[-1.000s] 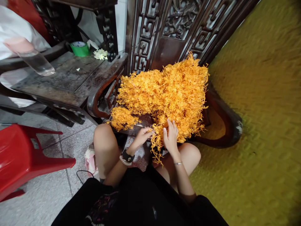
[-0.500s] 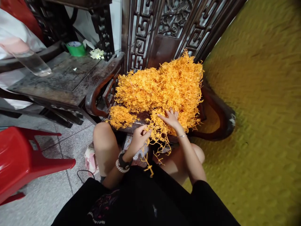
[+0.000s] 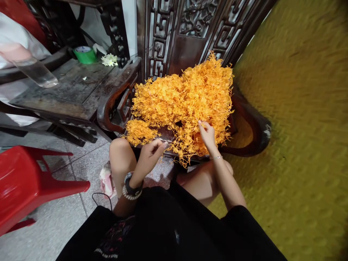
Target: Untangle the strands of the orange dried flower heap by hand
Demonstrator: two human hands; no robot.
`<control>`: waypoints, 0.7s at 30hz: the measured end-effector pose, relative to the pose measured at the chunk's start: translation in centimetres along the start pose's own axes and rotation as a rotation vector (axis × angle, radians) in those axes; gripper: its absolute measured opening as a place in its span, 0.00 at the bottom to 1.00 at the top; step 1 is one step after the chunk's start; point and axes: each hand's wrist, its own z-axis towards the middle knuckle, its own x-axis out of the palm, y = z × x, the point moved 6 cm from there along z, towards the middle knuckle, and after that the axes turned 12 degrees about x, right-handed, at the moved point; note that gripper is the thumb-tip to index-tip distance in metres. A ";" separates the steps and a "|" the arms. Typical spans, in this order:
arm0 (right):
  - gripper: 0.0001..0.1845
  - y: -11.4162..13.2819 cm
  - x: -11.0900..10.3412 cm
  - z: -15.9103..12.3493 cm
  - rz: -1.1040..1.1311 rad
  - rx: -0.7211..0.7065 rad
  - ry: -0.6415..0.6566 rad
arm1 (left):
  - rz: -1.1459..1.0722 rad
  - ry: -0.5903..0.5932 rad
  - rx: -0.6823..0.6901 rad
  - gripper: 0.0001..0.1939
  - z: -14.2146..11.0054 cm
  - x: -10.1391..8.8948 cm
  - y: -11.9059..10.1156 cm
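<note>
A large heap of orange, branching plastic-looking strands [image 3: 163,101] covers most of the dark wooden chair seat. A smaller orange clump [image 3: 140,132] lies apart at the seat's front left. My left hand [image 3: 149,156] is at the seat's front edge between my knees, thumb and fingers pinched together. Something thin and orange shows just below its fingertips, but what it holds is unclear. My right hand [image 3: 208,137] is at the front right of the heap, its fingertips drawn together against the strands. Whatever lies between those fingertips cannot be made out.
A carved wooden chair back [image 3: 190,50] rises behind the heap, with a curved armrest [image 3: 262,132] at right. On the side table at left are green tape [image 3: 85,55], pale flowers [image 3: 110,60] and a clear bottle [image 3: 38,72]. A red plastic stool [image 3: 29,185] stands at lower left.
My left hand has moved left, away from the strands. My right hand has gone from spread fingers to a pinch and shifted slightly right. The strands that dangled over my lap now lie nearer the seat edge.
</note>
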 end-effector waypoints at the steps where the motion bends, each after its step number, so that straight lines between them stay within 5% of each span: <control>1: 0.22 0.3 -0.5 -0.3 0.051 0.016 -0.030 | -0.011 0.062 -0.032 0.17 0.0 1.1 1.2; 3: 0.22 0.8 -1.9 -0.9 0.169 0.055 -0.114 | 0.075 0.049 -0.075 0.13 -0.2 2.9 3.8; 5: 0.23 1.3 -3.2 -1.6 0.267 0.102 -0.190 | 0.185 -0.003 -0.048 0.20 -0.4 4.6 5.8; 7: 0.25 1.9 -4.2 -2.4 0.315 0.136 -0.230 | 0.186 0.075 -0.020 0.30 -0.5 6.8 7.2; 10: 0.27 3.4 -5.6 -3.4 0.399 0.136 -0.264 | 0.099 0.188 0.013 0.31 -0.3 9.5 7.5; 17: 0.25 9.8 -6.6 -6.7 0.588 0.147 0.206 | -0.066 0.280 0.064 0.34 -0.1 11.9 5.4; 21: 0.18 15.0 -7.6 -9.7 0.819 0.155 0.308 | -0.125 0.439 0.102 0.28 -0.7 13.7 6.9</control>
